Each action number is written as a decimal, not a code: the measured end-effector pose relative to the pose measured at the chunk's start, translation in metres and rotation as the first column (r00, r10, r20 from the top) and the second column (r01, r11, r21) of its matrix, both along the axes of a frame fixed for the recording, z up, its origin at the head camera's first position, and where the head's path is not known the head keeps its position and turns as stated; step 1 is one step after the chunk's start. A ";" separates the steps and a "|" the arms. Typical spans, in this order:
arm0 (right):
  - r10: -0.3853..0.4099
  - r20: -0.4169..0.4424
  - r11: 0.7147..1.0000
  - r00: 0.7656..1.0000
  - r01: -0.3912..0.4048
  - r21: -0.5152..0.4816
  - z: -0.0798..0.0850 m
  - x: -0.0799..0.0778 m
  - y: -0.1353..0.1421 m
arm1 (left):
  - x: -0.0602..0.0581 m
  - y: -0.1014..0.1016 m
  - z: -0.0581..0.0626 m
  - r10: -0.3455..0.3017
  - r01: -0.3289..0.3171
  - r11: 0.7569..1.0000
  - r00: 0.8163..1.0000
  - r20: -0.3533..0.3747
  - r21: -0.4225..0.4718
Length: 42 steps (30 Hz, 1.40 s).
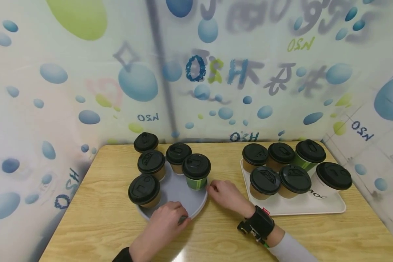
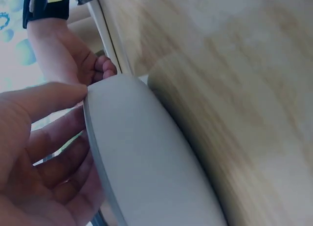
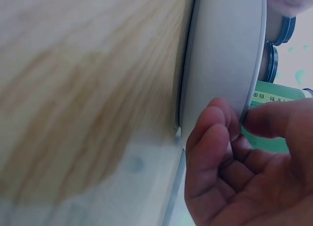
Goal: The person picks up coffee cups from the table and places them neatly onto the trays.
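A round grey tray carries several lidded paper coffee cups, among them a green cup at its right side and a brown cup at its left. At the front, my left hand pinches the tray's rim. The left wrist view shows its thumb at the edge of the tray wall. My right hand holds the rim on the right, beside the green cup. In the right wrist view its thumb lies over the edge, with curled fingers against the tray wall.
To the right stands a white rectangular tray with several lidded cups, including a white cup. One dark-lidded cup stands at the back left; its base is hidden. A patterned wall rises behind the wooden table.
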State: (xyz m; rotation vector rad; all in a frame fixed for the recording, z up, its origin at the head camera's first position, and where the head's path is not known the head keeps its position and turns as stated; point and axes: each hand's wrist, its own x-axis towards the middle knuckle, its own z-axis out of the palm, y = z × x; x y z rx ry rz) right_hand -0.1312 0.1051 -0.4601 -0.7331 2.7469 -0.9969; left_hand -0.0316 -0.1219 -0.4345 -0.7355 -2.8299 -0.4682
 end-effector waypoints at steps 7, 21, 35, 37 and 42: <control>-0.001 -0.005 1.000 1.000 0.001 -0.007 0.002 0.004 0.004 | -0.002 0.007 -0.005 -0.055 0.056 0.998 0.997 -0.053 0.016; 0.050 0.026 0.999 0.998 -0.050 0.003 0.003 0.014 0.000 | -0.009 0.023 -0.006 -0.019 0.015 0.999 0.996 -0.089 -0.045; 0.033 0.004 0.999 0.999 -0.033 -0.006 0.004 0.006 0.001 | 0.005 -0.005 0.052 0.020 0.051 0.983 0.927 -0.375 0.178; 0.030 0.018 1.000 0.999 -0.030 -0.003 0.004 0.006 0.001 | 0.001 -0.015 0.065 0.042 0.051 0.975 0.916 -0.399 0.218; 0.026 0.039 1.000 0.999 -0.026 0.001 0.005 0.005 0.001 | -0.019 -0.051 0.095 0.138 -0.014 0.953 0.910 -0.392 0.302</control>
